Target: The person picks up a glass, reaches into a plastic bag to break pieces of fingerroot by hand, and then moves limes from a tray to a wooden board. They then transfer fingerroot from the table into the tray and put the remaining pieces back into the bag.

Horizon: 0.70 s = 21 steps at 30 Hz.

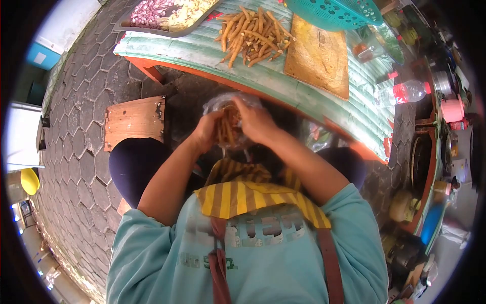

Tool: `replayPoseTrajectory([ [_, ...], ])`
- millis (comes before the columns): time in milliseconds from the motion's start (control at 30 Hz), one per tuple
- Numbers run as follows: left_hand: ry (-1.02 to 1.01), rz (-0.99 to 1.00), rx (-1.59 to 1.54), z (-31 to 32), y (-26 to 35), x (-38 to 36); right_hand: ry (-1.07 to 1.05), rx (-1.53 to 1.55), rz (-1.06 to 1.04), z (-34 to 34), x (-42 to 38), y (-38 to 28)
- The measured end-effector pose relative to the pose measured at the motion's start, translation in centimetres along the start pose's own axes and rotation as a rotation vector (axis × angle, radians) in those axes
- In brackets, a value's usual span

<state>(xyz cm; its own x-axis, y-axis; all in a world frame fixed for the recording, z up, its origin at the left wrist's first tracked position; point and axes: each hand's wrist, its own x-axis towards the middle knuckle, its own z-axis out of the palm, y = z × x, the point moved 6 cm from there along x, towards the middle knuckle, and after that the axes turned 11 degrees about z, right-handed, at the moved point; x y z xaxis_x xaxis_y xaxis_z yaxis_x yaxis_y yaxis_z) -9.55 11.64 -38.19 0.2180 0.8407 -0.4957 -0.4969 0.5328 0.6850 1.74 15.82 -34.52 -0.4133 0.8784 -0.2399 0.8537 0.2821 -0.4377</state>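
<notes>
Hands [257,123] grip plastic bag [215,104] from both sides, roots [226,131] between.

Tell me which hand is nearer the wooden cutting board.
Right. The right hand, at the plastic bag, is below and left of the wooden cutting board in the picture; the left hand, at the bag's other side, is farther left.
</notes>
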Motion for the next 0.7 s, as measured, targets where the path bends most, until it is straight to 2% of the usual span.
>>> replayPoseTrajectory([
  [67, 0.103, -0.005, 0.118, -0.6, -0.1, -0.1, 0.023, -0.024, -0.058, 0.7, -0.3, -0.3],
  [200, 0.118, -0.023, 0.130, 0.0, 0.1, -0.7, 0.088, -0.129, -0.180, 2.5, -0.4, -0.3],
  [267, 0.178, -0.038, 0.175, 0.4, 0.3, -1.2, 0.110, -0.166, -0.185, 3.4, -0.2, 0.1],
  [333, 0.142, -0.068, 0.178, -0.5, -0.3, -0.7, 0.131, -0.200, -0.192, 3.5, -0.2, 0.0],
  [500, 0.094, -0.123, 0.185, -1.3, -1.0, -0.4, 0.179, -0.247, -0.158, 3.2, -0.2, -0.4],
  [567, 0.031, -0.186, 0.072, -1.5, -1.9, -0.2, 0.171, -0.257, -0.127, 3.0, -0.3, -0.6],
  [633, 0.016, -0.213, 0.127, 0.4, -1.5, -1.6, 0.166, -0.264, -0.095, 2.9, 0.0, 0.2],
  [700, 0.006, -0.239, 0.189, 0.6, -1.4, -2.1, 0.053, -0.274, 0.050, 2.7, 1.1, 2.4],
])
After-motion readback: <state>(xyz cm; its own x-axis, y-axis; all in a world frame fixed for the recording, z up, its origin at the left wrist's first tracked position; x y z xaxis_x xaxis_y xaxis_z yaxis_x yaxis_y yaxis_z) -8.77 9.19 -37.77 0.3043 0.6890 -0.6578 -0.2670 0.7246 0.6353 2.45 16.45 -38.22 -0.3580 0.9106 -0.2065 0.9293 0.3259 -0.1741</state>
